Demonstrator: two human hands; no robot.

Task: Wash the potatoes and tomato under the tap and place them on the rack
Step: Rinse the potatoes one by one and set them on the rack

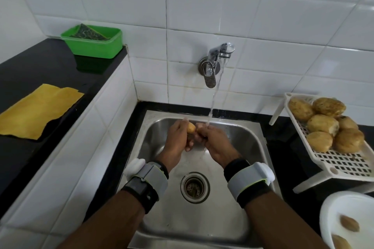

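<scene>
— What does the person hold there, over the steel sink [232, 218]?
— A small yellow-brown potato [190, 128]. The left hand [178, 137] has its fingers curled around it from the left side. The right hand [214, 141] comes from the other side, with bent fingers against the potato's right end. If they grasp it or only rub it, I cannot tell.
— And the water?
— The chrome wall tap [214, 62] is running. The thin stream [212, 105] falls on the right hand's fingers, just beside the potato, a little to its right.
— How does the potato lie?
— Only a part shows between the hands, so its long axis I cannot say surely.
— Where must it go after?
— To the white plastic slotted rack [344, 163] on the black counter [283, 147] at the right, where a heap of brown washed potatoes [323, 125] lies. The rack is on the right hand's side, so I think this hand is nearer for carrying. The left one would need to cross the sink.
— Is much left?
— In the white bowl [334, 204] at the near right I see two more potatoes [349, 226]. A tomato I do not see anywhere.
</scene>
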